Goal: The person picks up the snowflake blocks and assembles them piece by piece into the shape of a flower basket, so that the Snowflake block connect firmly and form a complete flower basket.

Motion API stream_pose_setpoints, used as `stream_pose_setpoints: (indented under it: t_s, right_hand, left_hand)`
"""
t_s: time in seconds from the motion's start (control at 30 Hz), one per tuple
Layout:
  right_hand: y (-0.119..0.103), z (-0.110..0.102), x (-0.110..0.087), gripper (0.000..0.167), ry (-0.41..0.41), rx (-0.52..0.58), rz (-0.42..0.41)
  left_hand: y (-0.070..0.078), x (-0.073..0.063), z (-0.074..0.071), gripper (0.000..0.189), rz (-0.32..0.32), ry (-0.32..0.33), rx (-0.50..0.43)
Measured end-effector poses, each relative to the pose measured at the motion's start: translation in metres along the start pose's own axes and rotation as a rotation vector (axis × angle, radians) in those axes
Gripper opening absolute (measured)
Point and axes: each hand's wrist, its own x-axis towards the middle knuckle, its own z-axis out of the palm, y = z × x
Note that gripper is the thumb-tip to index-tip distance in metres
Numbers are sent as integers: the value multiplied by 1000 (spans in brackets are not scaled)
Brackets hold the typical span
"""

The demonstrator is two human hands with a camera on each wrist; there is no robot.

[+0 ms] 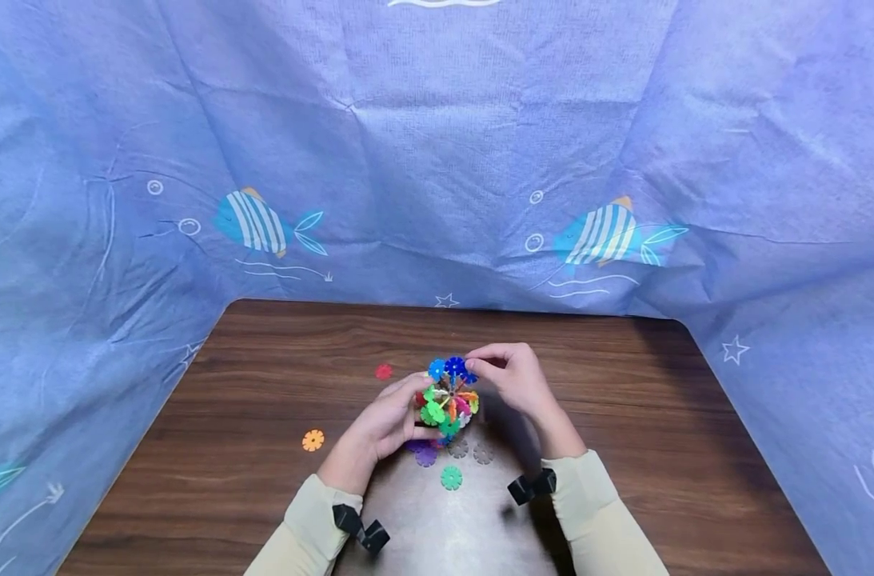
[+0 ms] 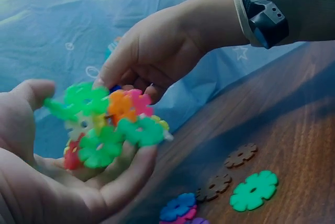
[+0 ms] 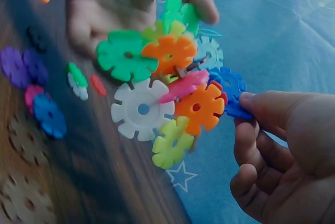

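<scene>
A ball-like cluster of interlocking notched plastic discs (image 1: 434, 413) is held above the table, its pieces green, orange, pink, white, yellow and blue. My left hand (image 1: 386, 422) cradles it from the left and below, thumb on one side and fingers curled under it, as the left wrist view shows. At the cluster's far right side, my right hand (image 1: 516, 376) pinches a dark blue disc (image 3: 239, 110) between thumb and forefinger. That disc touches the other blue pieces of the cluster; whether it is slotted in cannot be told.
Loose discs lie on the brown wooden table (image 1: 264, 496): an orange one (image 1: 313, 440) at left, a red one (image 1: 384, 371) farther back, a green one (image 1: 451, 478) in front. Purple discs (image 1: 425, 456) and brown discs (image 1: 483, 454) lie below the cluster. A blue fish-print cloth (image 1: 437, 200) hangs behind.
</scene>
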Motion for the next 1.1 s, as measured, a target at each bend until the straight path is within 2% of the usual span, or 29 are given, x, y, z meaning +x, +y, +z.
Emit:
stream_pose_setpoints:
  t_s: [0.13, 0.23, 0.37, 0.43, 0.5, 0.63, 0.7, 0.8, 0.9, 1.1]
  right_hand:
    - [-3, -5, 9, 10, -61, -48, -29]
    - [-7, -11, 12, 19, -113, -79, -41]
    - [-10, -22, 11, 30, -120, -104, -19]
    - [-9, -28, 6, 29, -112, -142, -1]
    - [-5, -32, -1, 26, -137, -198, 17]
    - [6, -32, -19, 23, -279, -340, 17]
    - [13, -28, -28, 23, -359, -379, 4]
    - [22, -19, -40, 22, -434, -420, -29]
    - [28, -12, -49, 23, -458, -456, -52]
    - [33, -3, -58, 38, -462, -568, -106]
  left_hand:
    - [2, -2, -1, 48, -5, -38, -52]
    - [4, -2, 0, 52, 10, -67, -92]
    - [4, -3, 0, 55, 48, -33, -151]
    - [5, -3, -1, 55, 71, 13, -187]
    - [6, -3, -3, 56, 94, 52, -214]
    - [8, -4, -5, 57, 124, 106, -209]
    - [9, -4, -5, 56, 129, 115, -199]
    - [11, -5, -5, 57, 138, 117, -193]
    - [13, -6, -4, 58, 148, 104, -202]
    - [13, -7, -2, 57, 156, 97, -209]
